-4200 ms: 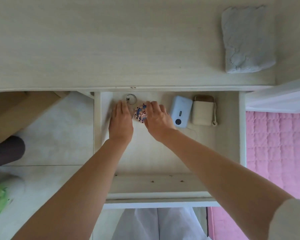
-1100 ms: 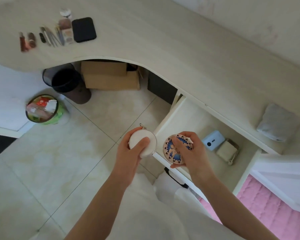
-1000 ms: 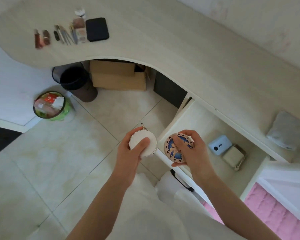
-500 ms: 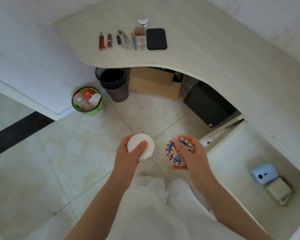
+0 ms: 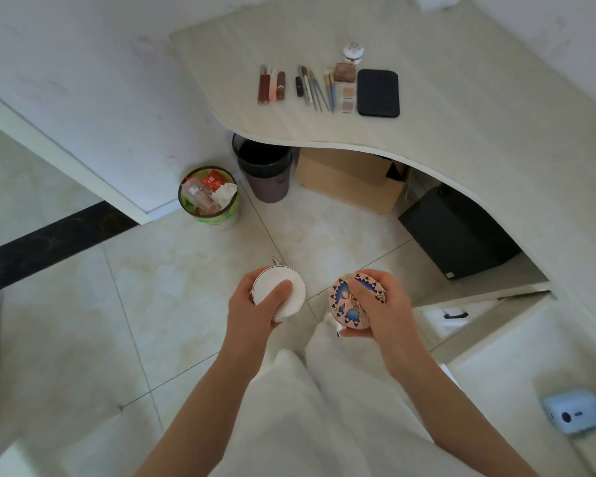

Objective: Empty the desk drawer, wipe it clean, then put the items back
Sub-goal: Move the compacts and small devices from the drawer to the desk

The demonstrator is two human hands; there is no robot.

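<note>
Two round compacts in hand, both mid-air over the floor: left hand [image 5: 255, 311] grips white compact [image 5: 278, 299], thumb across lid; right hand [image 5: 381, 311] fingers wrapped round patterned compact [image 5: 348, 302]. Risk: either could slip & crack on tile, w/ no spare hand to catch. Drawer [image 5: 516, 370] open at right, blue device [image 5: 573, 412] inside, maybe more out of view. Counter [image 5: 461, 139] carries a row of cosmetics [image 5: 327, 87]; bins [image 5: 236, 187] & box under it.
</note>
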